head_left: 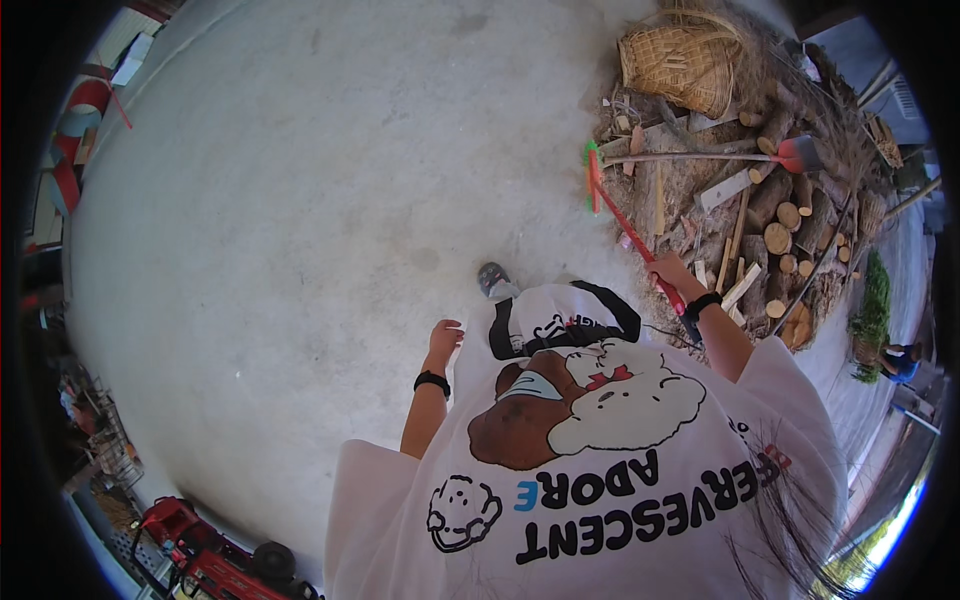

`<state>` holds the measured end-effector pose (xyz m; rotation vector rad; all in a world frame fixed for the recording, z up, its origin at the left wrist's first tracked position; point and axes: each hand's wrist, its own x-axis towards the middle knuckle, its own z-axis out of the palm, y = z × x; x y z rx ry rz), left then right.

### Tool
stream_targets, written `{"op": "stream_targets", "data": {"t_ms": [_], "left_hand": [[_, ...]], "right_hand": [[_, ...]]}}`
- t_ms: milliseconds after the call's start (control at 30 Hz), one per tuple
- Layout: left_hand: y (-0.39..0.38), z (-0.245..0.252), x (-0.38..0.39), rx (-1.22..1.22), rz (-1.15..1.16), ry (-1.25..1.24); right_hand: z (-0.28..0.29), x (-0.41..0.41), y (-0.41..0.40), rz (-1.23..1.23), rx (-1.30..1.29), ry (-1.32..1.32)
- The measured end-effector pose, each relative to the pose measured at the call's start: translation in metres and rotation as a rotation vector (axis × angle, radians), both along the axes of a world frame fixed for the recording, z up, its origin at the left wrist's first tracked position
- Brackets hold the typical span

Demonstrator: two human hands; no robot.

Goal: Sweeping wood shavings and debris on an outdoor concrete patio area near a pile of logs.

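My right hand (673, 274) is closed around the red handle (628, 229) of a push broom. The broom's red head with green bristles (592, 177) lies ahead, by the edge of a pile of firewood (757, 225). At my side hangs my left hand (445, 339), holding nothing, its fingers loosely bent. It is beside my white printed T-shirt (600, 495), above the concrete floor (315, 225). Both wrists wear black bands. One dark shoe (491, 277) shows beyond the shirt's hem.
A wicker basket (675, 67) leans at the far end of the woodpile. Across the logs lies a long-handled shovel (799, 154). A red wheeled machine (217, 555) stands at lower left. At far right, a person in blue (902, 363) is near green plants (871, 315).
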<state>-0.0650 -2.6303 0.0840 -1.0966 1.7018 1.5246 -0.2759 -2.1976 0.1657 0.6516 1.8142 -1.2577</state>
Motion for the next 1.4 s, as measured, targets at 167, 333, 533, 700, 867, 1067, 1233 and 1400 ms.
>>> {"op": "stream_targets", "data": {"t_ms": [167, 333, 533, 700, 867, 1067, 1233, 1400], "left_hand": [[0.006, -0.001, -0.005, -0.025, 0.067, 0.026], [0.005, -0.031, 0.032, -0.235, -0.094, 0.148], [0.007, -0.024, 0.09, -0.35, -0.061, 0.007], [0.014, -0.015, 0.128, -0.201, -0.104, -0.171], [0.02, -0.026, 0.124, -0.07, 0.24, -0.151], [0.025, -0.037, 0.092, 0.101, 0.411, -0.099], [0.032, -0.043, 0.076, 0.109, 0.416, 0.01], [0.031, -0.042, 0.089, 0.071, 0.369, -0.084]], "right_hand": [[0.03, 0.01, -0.073, 0.258, -0.07, 0.013], [0.009, 0.008, -0.17, 0.236, -0.399, -0.254], [-0.023, -0.007, -0.251, -0.084, -0.764, -0.928], [-0.02, -0.024, -0.241, -0.043, -0.633, -0.94], [0.006, -0.04, -0.195, 0.217, -0.252, -0.592], [0.058, -0.007, -0.218, 0.577, -0.035, -0.1], [0.045, -0.014, -0.234, 0.138, -0.435, -0.622], [0.02, -0.008, -0.255, 0.066, -0.503, -0.805]]}}
